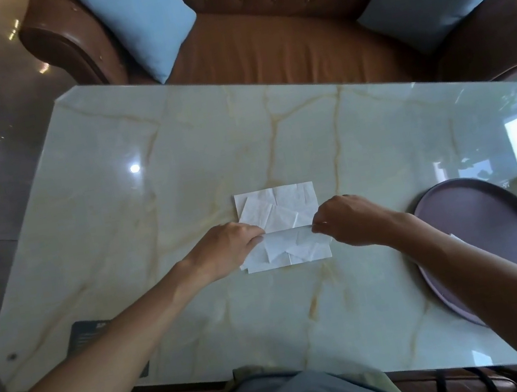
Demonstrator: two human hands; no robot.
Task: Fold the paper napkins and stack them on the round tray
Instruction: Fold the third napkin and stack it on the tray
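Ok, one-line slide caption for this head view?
Both hands, left and right, pinch a white paper napkin at its middle crease on the marble table; round tray waits right.

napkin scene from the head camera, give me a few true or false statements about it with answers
1. Both hands, left and right, pinch the napkin at its fold line. True.
2. The round tray sits to the person's left. False: it is on the right.
3. The napkin lies on the tray. False: it lies on the marble table.
4. Two blue cushions rest on the sofa. True.
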